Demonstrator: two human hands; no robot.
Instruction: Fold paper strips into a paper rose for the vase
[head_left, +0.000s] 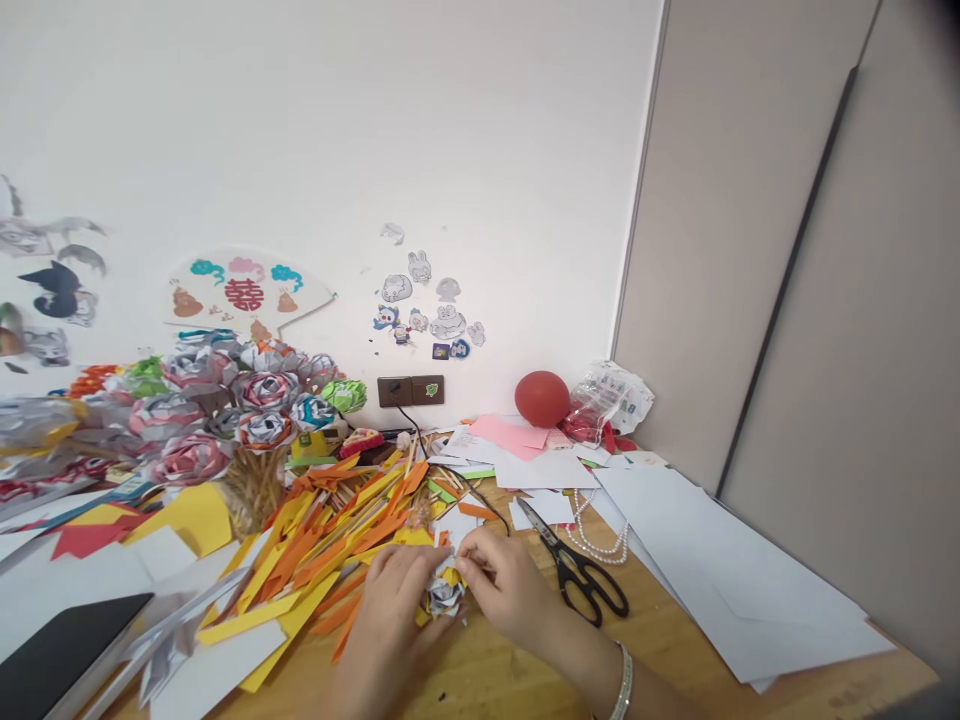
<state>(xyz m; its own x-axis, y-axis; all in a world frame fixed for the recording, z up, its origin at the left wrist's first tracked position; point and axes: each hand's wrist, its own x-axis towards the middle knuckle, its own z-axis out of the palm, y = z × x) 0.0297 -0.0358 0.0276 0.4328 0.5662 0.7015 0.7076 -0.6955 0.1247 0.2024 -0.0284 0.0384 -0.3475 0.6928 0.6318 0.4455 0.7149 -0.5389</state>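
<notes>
Both of my hands meet low in the middle of the view over the wooden table [675, 660]. My left hand [394, 600] and my right hand [506, 585] have their fingers closed round a small folded paper flower [445, 595] of grey, white and yellow paper. The flower sits between my fingertips just above the tabletop. A silver bracelet [621, 685] is on my right wrist. Black-handled scissors [574, 570] lie shut on the table just right of my right hand.
A heap of orange and yellow paper strips [322, 550] lies left of my hands. Several finished paper roses on sticks [225, 410] stand behind it. White sheets [720, 560], a pearl string [600, 535], a red ball [541, 397] and a dark tablet [64, 655] are also there.
</notes>
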